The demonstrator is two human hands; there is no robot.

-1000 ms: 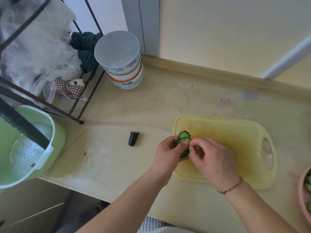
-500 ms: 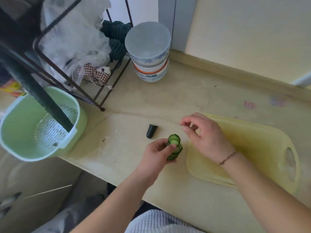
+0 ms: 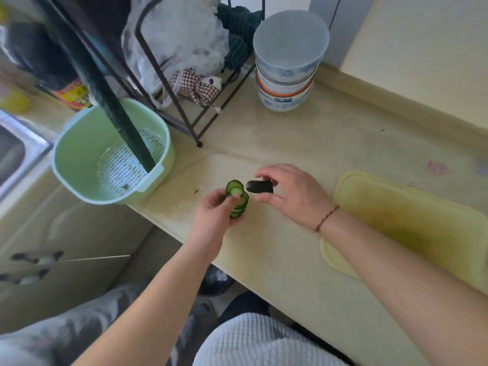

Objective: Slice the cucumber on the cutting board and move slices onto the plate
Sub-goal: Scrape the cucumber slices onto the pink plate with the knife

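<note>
The left hand (image 3: 211, 215) grips a fanned stack of slices (image 3: 237, 198) above the counter (image 3: 277, 249) — the right hand (image 3: 293, 196) pinches the dark cucumber end (image 3: 259, 187), left of the board (image 3: 412, 220).

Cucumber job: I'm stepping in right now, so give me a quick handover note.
Left hand grips a fanned stack of cucumber slices above the counter.
Right hand pinches the dark cucumber end piece beside the stack.
Cutting board lies to the right with no cucumber visible on it.
Done: slicing.
Left: carry the slices to the plate, which is not in view; deal with the end piece.
</note>
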